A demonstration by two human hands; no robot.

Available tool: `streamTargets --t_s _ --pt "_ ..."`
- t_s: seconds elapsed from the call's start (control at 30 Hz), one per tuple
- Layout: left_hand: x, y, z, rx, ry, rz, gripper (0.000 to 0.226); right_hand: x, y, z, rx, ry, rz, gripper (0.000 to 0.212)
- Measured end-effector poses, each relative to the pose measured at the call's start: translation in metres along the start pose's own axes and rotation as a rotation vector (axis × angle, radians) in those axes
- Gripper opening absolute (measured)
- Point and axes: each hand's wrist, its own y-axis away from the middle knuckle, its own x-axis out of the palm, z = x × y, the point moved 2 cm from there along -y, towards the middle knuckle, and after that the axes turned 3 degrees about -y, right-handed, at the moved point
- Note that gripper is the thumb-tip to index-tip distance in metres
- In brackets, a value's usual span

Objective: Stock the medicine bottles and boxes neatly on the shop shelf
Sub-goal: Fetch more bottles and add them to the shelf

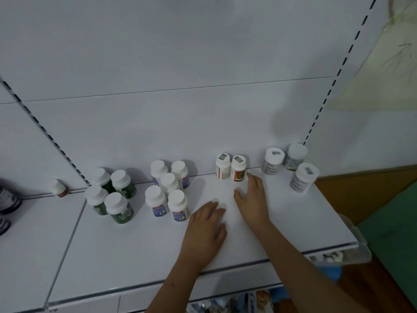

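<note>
While resting palm-down on the shelf (293,222), holds nothing in either grip. Lays the left hand (206,229) flat in front of the orange-labelled pair (230,169) and a little to its left, fingers straight, grip open. Stretches the right hand (253,199) just in front of that pair, grip likewise open, fingertips (250,176) just beside the right-hand bottle of the two; cannot tell whether touching.

Stands upright against the back panel (158,109), that pair, side by side and touching. Probably set there to start a row, with room in front for more of the same kind.

Sorted by label, it seems:
- left of the pair, five blue-labelled bottles (168,188) in a tight cluster
- further left, four green bottles (110,196), also bunched
- beyond those, a lone brown bottle (58,188) at the panel
- right of the pair, three grey-labelled bottles (274,160), the front one apart from the other two

Looks partly stocked, with no boxes up yet. Below the shelf edge, right of the pair, shows a clear tub (354,251), likely the supply.
</note>
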Motion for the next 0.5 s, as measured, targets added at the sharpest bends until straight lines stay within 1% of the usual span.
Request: streamTargets --t_s 0.17,0.27,0.33,0.43,0.5 --pt "0.003 0.006 0.001 0.023 0.036 -0.029 0.049 -0.025 0.061 -0.011 -0.054 0.096 0.024 0.048" --pt "0.006 0.015 0.003 0.058 0.024 -0.028 0.050 -0.044 0.091 -0.021 -0.002 0.113 0.019 0.045" --pt "0.007 0.023 -0.003 0.036 0.041 -0.033 0.050 -0.063 0.111 -0.025 0.015 0.065 -0.007 0.041" --pt "0.006 0.029 -0.033 -0.055 0.163 -0.035 0.050 -0.094 0.130 -0.029 -0.024 0.001 0.010 0.038" --pt "0.012 0.030 -0.067 -0.067 0.247 -0.002 0.045 -0.119 0.135 -0.038 -0.058 -0.003 0.007 0.040"
